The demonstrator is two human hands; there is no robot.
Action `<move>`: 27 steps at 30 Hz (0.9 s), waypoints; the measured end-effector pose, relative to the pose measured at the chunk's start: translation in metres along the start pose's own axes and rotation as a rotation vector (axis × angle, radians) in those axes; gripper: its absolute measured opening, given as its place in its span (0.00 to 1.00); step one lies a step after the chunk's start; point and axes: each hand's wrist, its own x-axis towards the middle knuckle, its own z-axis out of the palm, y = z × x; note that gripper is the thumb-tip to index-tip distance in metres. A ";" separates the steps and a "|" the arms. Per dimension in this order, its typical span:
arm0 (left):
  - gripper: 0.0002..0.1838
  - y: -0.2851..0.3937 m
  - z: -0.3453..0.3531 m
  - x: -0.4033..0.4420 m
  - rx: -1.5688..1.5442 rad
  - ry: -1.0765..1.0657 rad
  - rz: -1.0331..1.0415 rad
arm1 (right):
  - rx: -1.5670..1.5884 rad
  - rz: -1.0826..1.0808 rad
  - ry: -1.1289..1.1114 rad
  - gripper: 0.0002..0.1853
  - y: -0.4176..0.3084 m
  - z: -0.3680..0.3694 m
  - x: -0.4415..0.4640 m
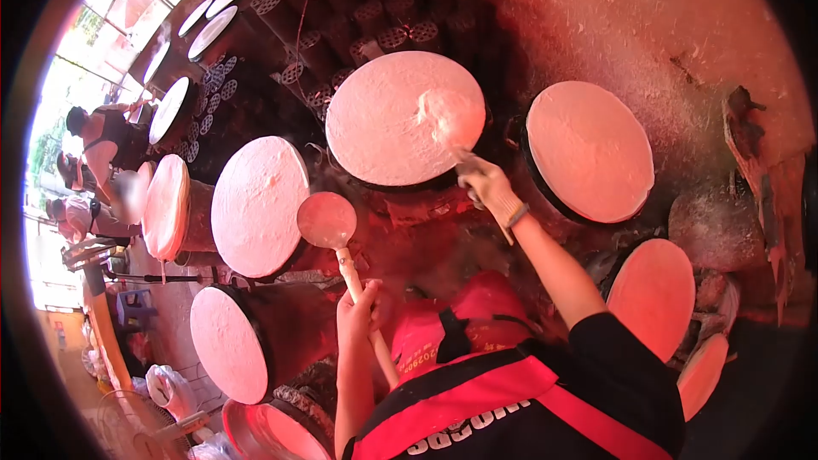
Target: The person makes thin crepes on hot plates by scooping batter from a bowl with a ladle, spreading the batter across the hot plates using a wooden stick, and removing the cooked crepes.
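Observation:
My left hand (359,311) is closed around the long wooden handle of a ladle (327,220), whose round bowl is held up between two griddles. My right hand (492,191), gloved with a dark band at the wrist, grips a wooden-handled tool (464,157). The tool's head is blurred at the near edge of the middle round griddle (375,123). That griddle is covered by a pale layer, with a whiter smeared patch (447,115) right beyond the tool. Another pale-covered griddle (590,152) stands to the right, and a similar one (260,204) to the left.
More round griddles curve around me, including one at lower left (228,345) and one at lower right (652,298). Cylindrical coal briquettes (396,37) with holes are stacked behind. Other people (102,140) stand at far left. A dusty wall (648,8) rises at right.

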 end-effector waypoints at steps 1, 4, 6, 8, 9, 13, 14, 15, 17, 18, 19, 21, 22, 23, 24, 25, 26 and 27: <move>0.11 0.008 -0.005 0.001 -0.012 -0.081 -0.024 | 0.088 -0.010 0.178 0.16 0.007 -0.002 -0.004; 0.12 0.061 -0.016 -0.016 -0.352 -0.474 -0.030 | 0.225 -0.028 0.426 0.15 0.043 0.014 -0.006; 0.14 0.089 -0.017 -0.013 -0.557 -0.599 0.003 | 0.101 -0.092 0.286 0.19 0.054 0.038 -0.008; 0.10 0.091 -0.019 0.006 -0.577 -0.556 -0.004 | 0.099 0.062 0.152 0.19 0.019 0.056 -0.020; 0.07 0.076 -0.024 0.029 -0.484 -0.437 -0.027 | 0.141 0.134 0.068 0.21 0.013 0.050 -0.016; 0.06 0.034 -0.034 0.051 -0.309 -0.254 -0.114 | 0.157 -0.105 0.417 0.19 0.014 0.029 -0.026; 0.06 0.028 -0.029 0.045 -0.254 -0.190 -0.107 | 0.279 -0.023 0.506 0.19 0.014 0.029 -0.033; 0.04 0.023 -0.024 0.040 -0.232 -0.134 -0.089 | 0.190 -0.009 0.462 0.19 0.028 0.032 -0.029; 0.05 0.016 -0.020 0.040 -0.229 -0.169 -0.093 | 0.126 -0.066 0.300 0.18 0.034 0.046 -0.023; 0.05 0.015 -0.020 0.041 -0.251 -0.219 -0.108 | 0.125 -0.063 0.300 0.18 0.030 0.044 -0.017; 0.05 0.016 -0.019 0.041 -0.249 -0.218 -0.108 | 0.090 -0.007 0.284 0.18 0.022 0.037 -0.006; 0.06 0.023 -0.013 0.039 -0.213 -0.261 -0.141 | 0.088 0.077 0.325 0.18 0.005 0.024 0.014; 0.06 0.026 -0.010 0.038 -0.213 -0.260 -0.138 | 0.141 0.003 0.380 0.16 0.001 0.018 0.018; 0.06 0.029 -0.006 0.037 -0.188 -0.258 -0.128 | 0.116 0.039 0.364 0.15 0.000 0.014 0.019; 0.06 0.031 -0.003 0.037 -0.162 -0.256 -0.122 | 0.091 0.077 0.351 0.14 -0.005 0.013 0.015; 0.06 0.032 -0.001 0.040 -0.149 -0.257 -0.108 | 0.000 0.129 0.265 0.16 -0.008 0.011 0.006; 0.06 0.033 0.001 0.048 -0.149 -0.257 -0.109 | -0.089 0.181 0.178 0.18 -0.009 0.010 -0.005; 0.06 0.033 0.001 0.061 -0.098 -0.272 -0.081 | -0.071 0.182 0.120 0.14 -0.002 0.007 -0.017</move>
